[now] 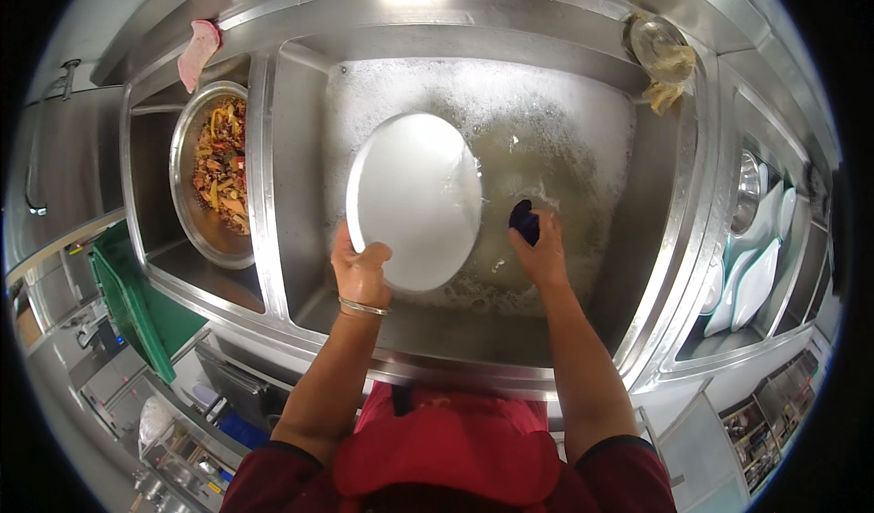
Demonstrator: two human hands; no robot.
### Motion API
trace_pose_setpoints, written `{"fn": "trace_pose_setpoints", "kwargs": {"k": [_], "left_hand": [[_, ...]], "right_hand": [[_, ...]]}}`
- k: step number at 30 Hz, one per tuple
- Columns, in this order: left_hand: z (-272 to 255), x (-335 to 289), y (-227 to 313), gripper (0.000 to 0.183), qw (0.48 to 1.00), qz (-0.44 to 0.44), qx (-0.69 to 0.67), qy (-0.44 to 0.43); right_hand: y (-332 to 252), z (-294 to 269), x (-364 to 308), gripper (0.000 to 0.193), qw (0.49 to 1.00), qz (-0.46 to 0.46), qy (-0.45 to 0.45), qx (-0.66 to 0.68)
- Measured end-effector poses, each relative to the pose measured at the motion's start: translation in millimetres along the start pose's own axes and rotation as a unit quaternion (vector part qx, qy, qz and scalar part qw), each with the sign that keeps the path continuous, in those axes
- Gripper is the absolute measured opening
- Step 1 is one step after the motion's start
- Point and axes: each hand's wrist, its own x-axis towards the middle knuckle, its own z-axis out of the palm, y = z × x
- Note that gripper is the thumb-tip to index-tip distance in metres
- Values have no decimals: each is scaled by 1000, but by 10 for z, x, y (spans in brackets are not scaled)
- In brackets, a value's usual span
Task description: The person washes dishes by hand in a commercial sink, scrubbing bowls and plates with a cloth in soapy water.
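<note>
A white oval plate (417,202) is tilted above the soapy water (564,167) in the middle sink basin. My left hand (360,267) grips its lower left edge, thumb on the face and fingers behind. To the right of the plate, my right hand (543,249) pinches a dark blue scrubbing cloth or pad (523,223) just over the water; its exact kind is hard to make out. The plate and the dark pad are apart. Foam lies over much of the water, thickest toward the back and right.
The left basin holds a steel bowl (179,194) of food scraps (221,167). On the ledge above it lies a pink sponge (198,55). A round metal strainer (659,49) with yellowish netting sits at the back right corner. Several white dishes (757,281) stand in the right basin. A green bin (137,299) is lower left.
</note>
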Motion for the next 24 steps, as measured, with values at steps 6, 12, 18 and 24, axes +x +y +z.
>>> {"fn": "trace_pose_setpoints", "kwargs": {"k": [6,12,18,24], "left_hand": [[67,-60,-45,48,998,-57,-13,-16],[260,-111,-121,40,997,-52,17,-51],[243,79,-141,36,997,-74,-3,-37],[224,193,82,34,994,-99,-44,-22]], "right_hand": [[-325,336,215,45,927,81,-78,357],[-498,1019,467,48,963,-189,25,189],[-851,1181,-115,42,912,-225,-164,302],[-448,545,-500,39,909,-255,-306,124]]}}
